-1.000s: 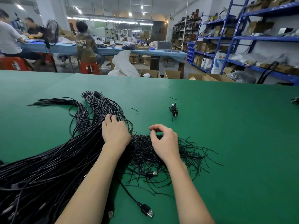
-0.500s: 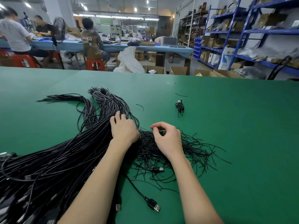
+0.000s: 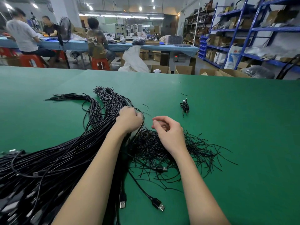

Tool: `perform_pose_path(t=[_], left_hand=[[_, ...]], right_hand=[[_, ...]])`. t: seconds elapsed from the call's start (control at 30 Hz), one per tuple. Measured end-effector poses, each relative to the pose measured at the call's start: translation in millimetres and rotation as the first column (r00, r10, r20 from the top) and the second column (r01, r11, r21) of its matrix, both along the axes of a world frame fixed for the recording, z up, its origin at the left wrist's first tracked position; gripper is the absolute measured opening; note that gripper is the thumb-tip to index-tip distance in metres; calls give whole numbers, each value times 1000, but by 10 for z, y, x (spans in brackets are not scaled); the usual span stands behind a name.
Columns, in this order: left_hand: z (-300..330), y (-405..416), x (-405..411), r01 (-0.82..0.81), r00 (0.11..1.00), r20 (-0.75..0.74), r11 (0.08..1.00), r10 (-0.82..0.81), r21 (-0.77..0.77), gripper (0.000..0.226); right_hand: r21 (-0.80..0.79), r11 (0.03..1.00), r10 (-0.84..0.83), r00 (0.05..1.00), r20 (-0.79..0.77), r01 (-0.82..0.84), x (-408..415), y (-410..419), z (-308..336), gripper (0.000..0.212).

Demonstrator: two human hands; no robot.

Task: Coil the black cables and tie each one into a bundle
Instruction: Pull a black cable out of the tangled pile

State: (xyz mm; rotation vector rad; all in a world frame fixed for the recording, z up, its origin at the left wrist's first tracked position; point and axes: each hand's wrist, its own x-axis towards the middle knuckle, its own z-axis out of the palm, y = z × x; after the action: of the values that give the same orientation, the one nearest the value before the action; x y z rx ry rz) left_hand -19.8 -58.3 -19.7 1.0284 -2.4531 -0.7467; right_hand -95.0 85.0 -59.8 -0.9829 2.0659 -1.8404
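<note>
Cable looping beside my left hand, which is gripping it; right hand nearing, fingers loosely curled, empty.

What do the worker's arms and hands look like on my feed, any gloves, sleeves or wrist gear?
Both are bare. The left hand and right hand wear no gloves, and no rings, watch or wristband show. Both forearms are uncovered all the way down to the bottom edge of the picture, so no sleeve is in view. No tape, markings or tools are strapped on. The fingers are uncovered too.
</note>
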Motion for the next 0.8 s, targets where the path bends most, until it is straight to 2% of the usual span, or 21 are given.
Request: perform_pose_path(t=[0.07, 0.17, 0.23, 0.3, 0.37, 0.47, 0.53, 0.57, 0.6, 0.63, 0.67, 0.7, 0.73, 0.8], left_hand=[[51, 32, 29, 73, 989, -132, 994, -61, 86, 46], [85, 39, 51, 158, 966, -240, 955, -97, 249, 34], [68, 7, 55, 181, 954, -291, 919, -77, 350, 31], [40, -28, 72, 180, 958, -278, 902, -70, 393, 24], [0, -67, 74, 153, 977, -191, 928, -91, 340, 23], [-24, -76, 31, 61, 998, -22, 996, -59, 68, 35], [17, -31, 15, 21, 996, -86, 997, -27, -79, 30], [59, -3, 26, 60, 985, -158, 996, -69, -59, 27], [112, 23, 45, 166, 964, -220, 985, -151, 50, 30], [180, 64, 78, 322, 930, -259, 918, -261, 233, 36], [223, 101, 110, 446, 894, -246, 799, -375, 403, 43], [234, 147, 138, 530, 841, -203, 687, -501, 497, 46], [226, 192, 155, 590, 773, -157, 606, -615, 533, 44], [188, 262, 143, 674, 664, -94, 539, -742, 505, 32]], right_hand=[[-3, 992, 124, 989, 76, -124, 41, -21, 56, 9], [83, 970, 218, 966, 136, -230, 152, -88, 130, 22], [39, 963, 250, 938, 241, -267, 230, -136, 173, 19], [-50, 952, 300, 881, 367, -303, 274, -149, 220, 8], [-144, 945, 327, 822, 466, -294, 269, -123, 286, 4], [-331, 933, 321, 749, 580, -144, 139, -47, 412, 9], [-440, 898, 321, 687, 652, -2, 29, 21, 511, 13], [-470, 880, 314, 662, 681, 66, -19, 54, 544, 13], [-477, 871, 297, 648, 701, 116, -64, 82, 558, 12], [-468, 872, 275, 645, 713, 146, -92, 101, 558, 10], [-457, 875, 258, 647, 718, 159, -103, 114, 551, 10], [-449, 878, 245, 654, 716, 163, -109, 114, 534, 10], [-438, 884, 226, 674, 703, 161, -114, 108, 518, 10], [-376, 917, 153, 750, 644, 136, -107, 94, 503, 10]])
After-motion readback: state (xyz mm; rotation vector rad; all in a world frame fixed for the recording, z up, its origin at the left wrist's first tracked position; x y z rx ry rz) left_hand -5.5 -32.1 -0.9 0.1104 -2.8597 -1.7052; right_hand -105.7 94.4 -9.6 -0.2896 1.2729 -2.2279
